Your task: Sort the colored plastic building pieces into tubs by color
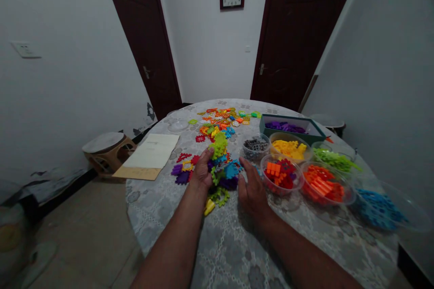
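Note:
A heap of colourful plastic interlocking pieces lies in the middle of a round table covered with a patterned cloth. My left hand rests at the left side of the heap, fingers curled against green and purple pieces. My right hand lies on the right side of the heap, fingers together and bent toward blue and purple pieces. Whether either hand actually holds a piece is hidden. A yellow piece lies just in front of the heap.
Clear bowls at the right hold sorted pieces: red and orange, orange, yellow, green, grey, blue. A teal box holds purple ones. More loose pieces lie farther back; a booklet lies left. A stool stands beside the table.

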A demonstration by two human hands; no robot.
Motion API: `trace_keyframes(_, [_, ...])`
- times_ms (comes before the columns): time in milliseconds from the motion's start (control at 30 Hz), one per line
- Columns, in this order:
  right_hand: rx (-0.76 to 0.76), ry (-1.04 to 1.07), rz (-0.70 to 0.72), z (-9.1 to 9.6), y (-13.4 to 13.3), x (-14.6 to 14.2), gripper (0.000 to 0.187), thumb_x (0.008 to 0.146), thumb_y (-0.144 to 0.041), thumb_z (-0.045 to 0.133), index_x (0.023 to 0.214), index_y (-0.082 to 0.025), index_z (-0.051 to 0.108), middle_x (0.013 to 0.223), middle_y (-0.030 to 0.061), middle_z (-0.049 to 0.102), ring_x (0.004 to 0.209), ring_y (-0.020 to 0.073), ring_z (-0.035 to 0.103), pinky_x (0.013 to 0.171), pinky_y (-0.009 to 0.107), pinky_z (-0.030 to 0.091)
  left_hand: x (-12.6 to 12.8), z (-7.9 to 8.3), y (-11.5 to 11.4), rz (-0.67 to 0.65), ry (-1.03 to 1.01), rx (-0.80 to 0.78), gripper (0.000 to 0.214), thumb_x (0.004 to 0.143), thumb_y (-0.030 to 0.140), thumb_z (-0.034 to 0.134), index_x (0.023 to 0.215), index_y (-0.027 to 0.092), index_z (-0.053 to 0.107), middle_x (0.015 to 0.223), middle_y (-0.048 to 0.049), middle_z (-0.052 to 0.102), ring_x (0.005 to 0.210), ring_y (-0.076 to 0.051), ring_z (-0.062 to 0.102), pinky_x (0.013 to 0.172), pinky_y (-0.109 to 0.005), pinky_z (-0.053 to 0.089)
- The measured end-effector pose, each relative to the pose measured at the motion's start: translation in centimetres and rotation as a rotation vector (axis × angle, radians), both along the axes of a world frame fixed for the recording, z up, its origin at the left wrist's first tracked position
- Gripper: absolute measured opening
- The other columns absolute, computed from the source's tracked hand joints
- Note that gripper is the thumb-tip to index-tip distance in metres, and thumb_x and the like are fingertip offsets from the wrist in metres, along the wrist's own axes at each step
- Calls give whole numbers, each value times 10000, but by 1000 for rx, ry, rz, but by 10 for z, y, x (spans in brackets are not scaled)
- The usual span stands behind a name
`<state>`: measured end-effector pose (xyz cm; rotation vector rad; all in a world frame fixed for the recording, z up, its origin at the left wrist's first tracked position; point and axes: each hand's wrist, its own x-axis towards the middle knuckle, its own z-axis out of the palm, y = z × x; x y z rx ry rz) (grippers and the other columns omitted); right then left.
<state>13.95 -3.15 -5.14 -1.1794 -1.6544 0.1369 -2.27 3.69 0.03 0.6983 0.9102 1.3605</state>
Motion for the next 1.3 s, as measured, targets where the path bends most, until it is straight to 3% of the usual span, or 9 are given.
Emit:
trace_keyframes(133, [2,-22,19,3,-4,-2,548,1042,-184,401,1589,-214,407,1590,136,498,1492,249,448,1246,519,386,3,-5,0,-11,-79,33,772,742,512,852,1398,243,544,1164,-96,767,969,-289,763,812,-451,645])
trace_keyframes(367, [-9,77,19,15,-1,3,619,1014,-197,458,1622,-280,371,1610,100,473,1468,269,481,1224,542,420,4,4,-10,-125,-51,73,825,643,355,953,1347,237,539,1116,-81,767,912,-249,759,819,-383,616])
trace_keyframes(600, [-13,88,-6,34,-1,13,512,1022,-218,454,1527,-230,533,1562,123,522,1477,262,468,1242,530,396,5,5,-16,-255,54,60,808,647,314,948,1340,233,540,1085,-75,769,854,-251,761,755,-361,608])
trace_keyframes(800, [-29,203,-99,36,2,18,520,1019,-277,501,1535,-222,533,1583,126,504,1486,271,454,1257,543,363,6,9,-18,-242,25,28,807,644,324,947,1335,229,541,1060,-79,774,858,-262,764,708,-338,606])
trace_keyframes(967, [-12,312,-115,45,5,30,479,1013,-330,549,1482,-240,595,1546,117,548,1428,273,521,1194,527,452,7,9,-18,-250,9,11,799,650,302,946,1342,234,553,1053,-79,772,802,-257,764,670,-349,621])
trace_keyframes(1133, [-38,267,-100,74,-6,60,387,983,-293,578,1347,-254,705,1418,94,666,1318,258,619,1161,486,488,9,8,-13,-217,14,3,715,725,281,904,1348,246,556,1024,-70,762,737,-226,752,615,-338,632])
trace_keyframes(1300, [-88,144,-226,96,-9,130,367,943,-280,577,1267,-234,742,1318,87,724,1195,247,684,1084,439,534,13,14,-9,-118,-53,-10,504,778,211,846,1230,223,623,1024,-71,760,746,-209,746,650,-356,657])
